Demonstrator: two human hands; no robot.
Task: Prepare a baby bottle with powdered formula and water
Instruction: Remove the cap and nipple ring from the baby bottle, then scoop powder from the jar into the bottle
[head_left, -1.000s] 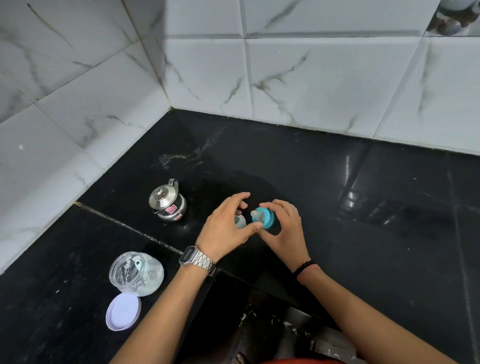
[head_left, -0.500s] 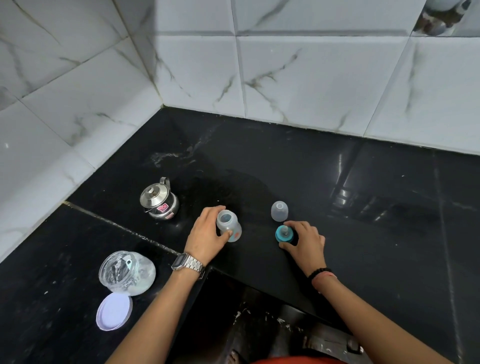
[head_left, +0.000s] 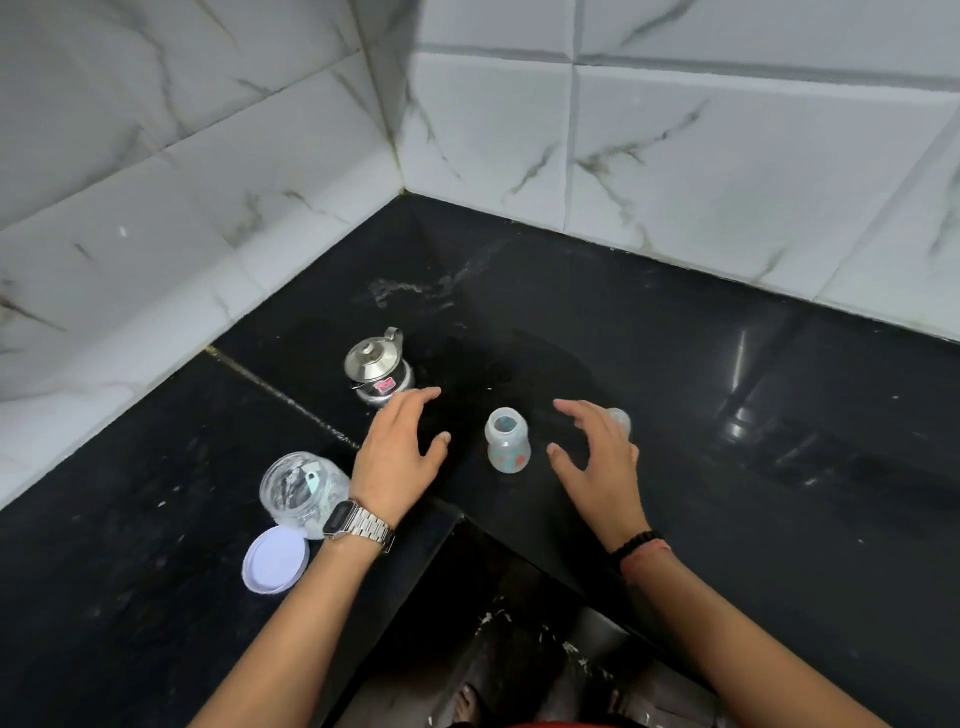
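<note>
Your baby bottle (head_left: 507, 440) stands upright and uncapped on the black desk (head_left: 675, 415), mouth open, clear with coloured prints. Left of the bottle sits the steel kettle (head_left: 378, 373), lid on; further left, nearer you, the open powder jar (head_left: 303, 487), its white lid (head_left: 275, 559) flat beside it

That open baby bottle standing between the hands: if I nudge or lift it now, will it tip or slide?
The baby bottle looks empty through its open top, so it is probably light and easily knocked. It stands upright, narrowing at the waist, so a push near the mouth may tip it. The glossy black counter suggests that a low push would slide it.
</note>
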